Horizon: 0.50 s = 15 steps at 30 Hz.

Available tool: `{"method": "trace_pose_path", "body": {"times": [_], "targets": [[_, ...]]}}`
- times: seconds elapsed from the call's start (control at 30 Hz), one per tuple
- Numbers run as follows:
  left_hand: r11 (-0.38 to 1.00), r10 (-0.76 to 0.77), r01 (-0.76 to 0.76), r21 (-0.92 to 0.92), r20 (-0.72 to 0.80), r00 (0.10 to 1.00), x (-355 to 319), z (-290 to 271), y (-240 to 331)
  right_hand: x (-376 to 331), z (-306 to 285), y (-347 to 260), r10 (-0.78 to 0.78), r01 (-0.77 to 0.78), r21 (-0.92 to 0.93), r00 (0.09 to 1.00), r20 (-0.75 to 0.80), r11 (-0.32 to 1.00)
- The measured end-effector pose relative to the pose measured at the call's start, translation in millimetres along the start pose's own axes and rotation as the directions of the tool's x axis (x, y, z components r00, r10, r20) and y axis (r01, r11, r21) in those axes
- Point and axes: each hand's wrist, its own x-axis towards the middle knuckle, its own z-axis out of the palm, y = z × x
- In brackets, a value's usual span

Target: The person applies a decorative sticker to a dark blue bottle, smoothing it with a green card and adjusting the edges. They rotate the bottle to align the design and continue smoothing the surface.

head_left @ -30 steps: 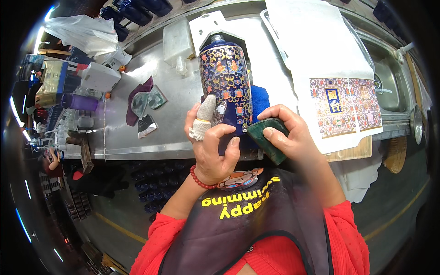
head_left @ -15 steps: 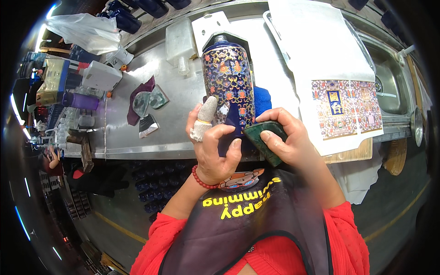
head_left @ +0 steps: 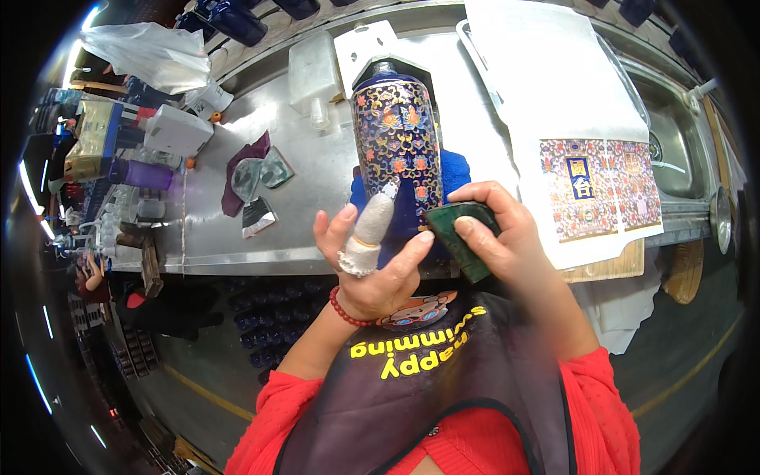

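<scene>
A dark blue bottle (head_left: 398,131) wrapped in a gold, red and blue floral pattern lies in front of me with its neck pointing away. Under it is a blue towel (head_left: 454,172). One finger of my left hand (head_left: 372,265), sleeved in a grey cloth finger cot (head_left: 372,228), rests on the patterned side; the hand's other fingers are spread and hold nothing. My right hand (head_left: 499,229) grips a flat dark green scraper (head_left: 461,241) between thumb and fingers, beside the bottle's near end. The bottle's underside is hidden.
White paper sheets (head_left: 554,87) lie on the right, with a printed floral decal sheet (head_left: 598,190) on them. Farther right is a metal sink (head_left: 681,142). Purple and dark green scraps (head_left: 253,178) lie on the metal table's left. A clear plastic box (head_left: 311,73) stands behind.
My left hand has drawn back toward me and opened wider, its covered finger moving lower along the bottle. The scraper has shifted slightly right in my right hand.
</scene>
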Motion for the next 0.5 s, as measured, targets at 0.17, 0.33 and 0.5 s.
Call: {"method": "trace_pose_path", "body": {"times": [0.17, 0.33, 0.5], "targets": [[0.998, -0.016, 0.013, 0.063, 0.051, 0.999, 0, 1, 2, -8, -3, 3, -0.039, 0.040, 0.021, 0.998, -0.057, 0.999], [0.997, -0.036, 0.035, 0.068, 0.020, 0.999, -2, -6, -4, -13, -1, 7, -0.362, 0.383, -0.412, 0.923, 0.130, 0.827], [0.996, -0.073, 0.072, 0.048, 0.024, 0.997, -8, -14, -5, -14, 3, 7, -0.365, 0.411, -0.578, 0.909, 0.202, 0.705]]}}
